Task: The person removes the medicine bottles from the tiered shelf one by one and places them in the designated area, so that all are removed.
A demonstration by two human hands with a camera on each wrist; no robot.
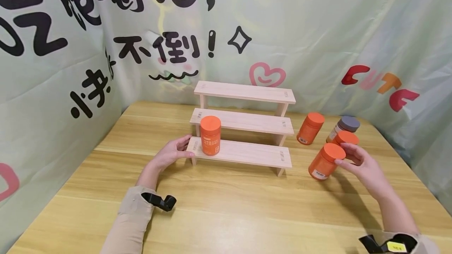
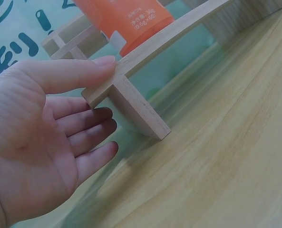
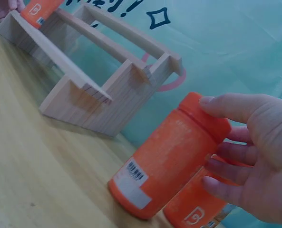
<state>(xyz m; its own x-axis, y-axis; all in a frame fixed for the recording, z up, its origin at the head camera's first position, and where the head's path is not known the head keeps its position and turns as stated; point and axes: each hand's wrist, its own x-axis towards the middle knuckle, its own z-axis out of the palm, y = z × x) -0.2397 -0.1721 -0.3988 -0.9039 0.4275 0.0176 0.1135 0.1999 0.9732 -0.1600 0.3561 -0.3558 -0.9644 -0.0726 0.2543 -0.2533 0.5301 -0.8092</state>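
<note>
My left hand (image 1: 173, 153) holds the left end of the lowest step of a pale wooden three-step display rack (image 1: 243, 120). In the left wrist view, the thumb (image 2: 95, 71) lies on top of the board and the fingers are below it. An orange supplement bottle (image 1: 210, 136) stands upright near that end of the step. On the right, my right hand (image 1: 363, 166) grips another orange bottle (image 3: 164, 156) by its lid, thumb on one side and fingers on the other. That bottle is at the table surface, just in front of another orange bottle (image 1: 347, 138).
One more orange bottle (image 1: 310, 128) stands right of the rack, and a bottle with a grey-blue lid (image 1: 347, 124) is behind the gripped one. Light printed cloth (image 1: 318, 30) hangs behind and beside the wooden table (image 1: 226, 214).
</note>
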